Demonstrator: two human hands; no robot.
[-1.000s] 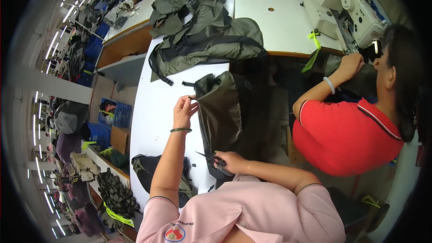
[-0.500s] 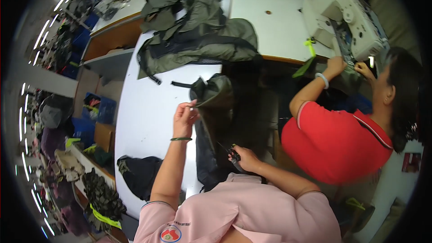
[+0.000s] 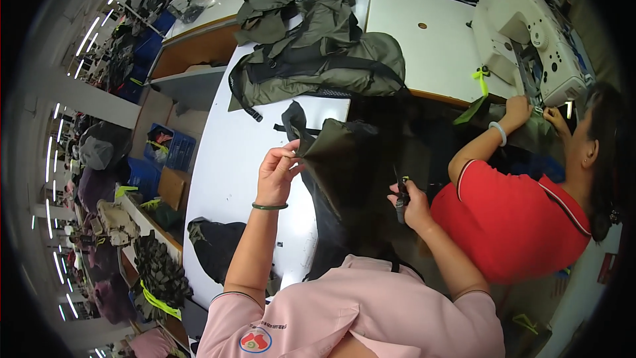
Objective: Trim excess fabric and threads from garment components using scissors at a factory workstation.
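Note:
My left hand (image 3: 277, 178) is closed in a pinch on an edge of an olive and black fabric piece (image 3: 332, 154), a sewn bag part by its look. The fabric hangs from my fingertips over the front edge of the white table, and its dark lower part drops toward my lap. Off to the right, my right hand (image 3: 417, 208) is wrapped round black-handled scissors (image 3: 401, 197), their thin tip pointing away from me. The scissors are apart from the fabric.
Olive and black backpacks (image 3: 324, 66) lie piled on the far side of the white table (image 3: 228, 159). A dark fabric bundle (image 3: 215, 245) rests at near left. On my right, a person in a red shirt (image 3: 517, 219) works at a sewing machine (image 3: 530, 33). Blue crates (image 3: 173, 147) stand left.
My right hand has swung right and away from my body with the scissors. The left hand still pinches the fabric, which is now spread wider to the right. The whole view has shifted slightly.

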